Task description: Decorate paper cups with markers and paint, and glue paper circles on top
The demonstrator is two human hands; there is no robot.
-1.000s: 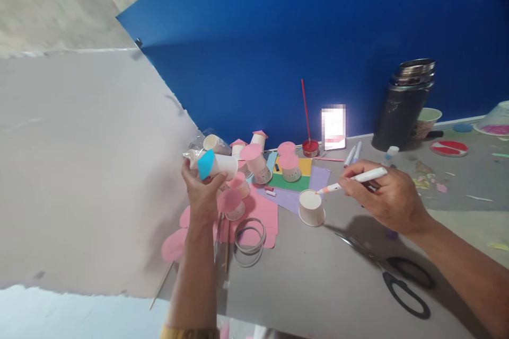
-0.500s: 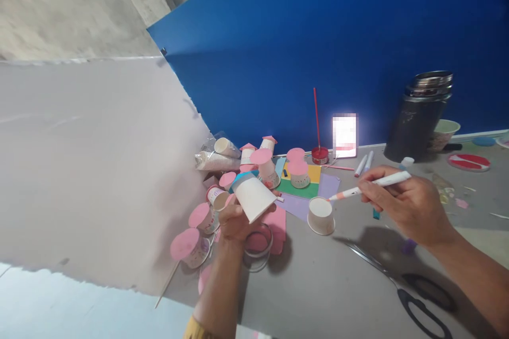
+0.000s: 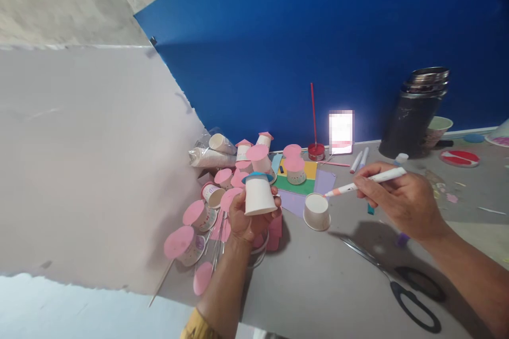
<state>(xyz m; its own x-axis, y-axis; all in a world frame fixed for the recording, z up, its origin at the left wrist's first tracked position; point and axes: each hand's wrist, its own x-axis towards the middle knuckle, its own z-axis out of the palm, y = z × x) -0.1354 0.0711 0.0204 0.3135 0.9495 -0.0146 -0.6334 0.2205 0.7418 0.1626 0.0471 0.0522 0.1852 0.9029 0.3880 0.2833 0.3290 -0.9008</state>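
My left hand (image 3: 245, 218) is closed round an upside-down white paper cup with a blue disc on top (image 3: 259, 194), held just above the table. My right hand (image 3: 401, 200) pinches a white marker (image 3: 366, 181) with an orange tip that points left, close to a plain white paper cup (image 3: 316, 211) standing upside down on the grey table (image 3: 338, 286). Behind and left of my left hand lie several small cups capped with pink discs (image 3: 186, 243).
Black-handled scissors (image 3: 413, 296) lie at the front right. Coloured paper sheets (image 3: 300, 180), a red pot with a stick (image 3: 316, 151), a dark metal flask (image 3: 415, 114) and more markers (image 3: 360, 159) stand further back by the blue wall. A large pale sheet (image 3: 87, 169) fills the left.
My left hand brought the blue-topped cup down from near the back pile and turned it upright, base up, toward me. The right hand with the marker stayed near the plain cup.
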